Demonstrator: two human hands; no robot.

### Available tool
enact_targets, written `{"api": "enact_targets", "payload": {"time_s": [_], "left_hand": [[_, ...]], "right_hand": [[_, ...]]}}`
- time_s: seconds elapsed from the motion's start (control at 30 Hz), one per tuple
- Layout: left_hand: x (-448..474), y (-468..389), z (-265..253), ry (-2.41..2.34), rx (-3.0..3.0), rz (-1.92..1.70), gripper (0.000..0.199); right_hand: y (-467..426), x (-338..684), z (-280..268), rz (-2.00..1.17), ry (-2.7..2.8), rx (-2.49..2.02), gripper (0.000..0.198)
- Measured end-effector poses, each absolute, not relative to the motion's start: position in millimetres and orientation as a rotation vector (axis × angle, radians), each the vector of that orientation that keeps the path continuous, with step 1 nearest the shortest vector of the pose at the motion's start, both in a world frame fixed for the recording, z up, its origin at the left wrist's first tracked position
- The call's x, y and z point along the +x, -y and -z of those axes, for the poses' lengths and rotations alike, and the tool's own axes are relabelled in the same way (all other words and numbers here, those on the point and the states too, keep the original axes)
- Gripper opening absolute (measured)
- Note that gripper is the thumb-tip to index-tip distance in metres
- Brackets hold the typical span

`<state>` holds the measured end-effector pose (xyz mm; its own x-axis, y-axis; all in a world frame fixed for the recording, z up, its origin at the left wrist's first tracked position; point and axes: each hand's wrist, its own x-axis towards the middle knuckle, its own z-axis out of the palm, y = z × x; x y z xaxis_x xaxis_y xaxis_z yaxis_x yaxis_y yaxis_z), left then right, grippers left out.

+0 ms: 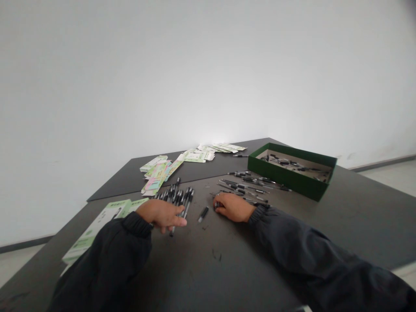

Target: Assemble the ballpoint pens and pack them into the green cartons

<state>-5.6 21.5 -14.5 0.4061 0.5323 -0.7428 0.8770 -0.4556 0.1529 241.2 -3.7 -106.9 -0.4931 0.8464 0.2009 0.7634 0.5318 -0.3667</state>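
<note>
"Where are the pens (178, 198)?"
"Left of centre, below mid-frame, under my left hand (162, 213). From here I judge them light, stiff, slick; I'd pinch mid-length."
"Fingers?"
"Can't tell if the left's are clamped. My right hand (232, 207), right of centre, is curled, contents hidden. Beyond: the green box (287, 181)."

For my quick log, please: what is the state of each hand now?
Left hand: over the bunched pens; whether it grips any cannot be told.
Right hand: curled beside the scattered pens; whether it holds any cannot be told.
</note>
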Motion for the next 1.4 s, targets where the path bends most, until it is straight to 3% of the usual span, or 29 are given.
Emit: {"api": "enact_targets", "payload": {"time_s": [0.53,0.77,1.13,1.33,1.4], "left_hand": [[-7.7,-22.7,18.2,-1.235,2.043,0.811,0.074],[-4.3,-22.4,19.4,-1.189,2.076,0.883,0.070],[-8.2,-25.5,24.7,-1.238,2.047,0.844,0.076],[-6.4,-23.1,21.9,-1.231,2.040,0.869,0.073],[-6.2,-22.6,22.4,-1.225,2.059,0.852,0.071]], "right_hand": [[6.9,243.2,107.3,-0.424,2.314,-1.371,0.037],[4.8,240.6,111.5,-0.312,2.334,-1.339,0.016],[3.0,240.0,109.2,-0.330,2.380,-1.325,0.015],[6.5,242.1,107.5,-0.414,2.300,-1.346,0.043],[7.4,241.8,107.1,-0.430,2.275,-1.366,0.042]]}}
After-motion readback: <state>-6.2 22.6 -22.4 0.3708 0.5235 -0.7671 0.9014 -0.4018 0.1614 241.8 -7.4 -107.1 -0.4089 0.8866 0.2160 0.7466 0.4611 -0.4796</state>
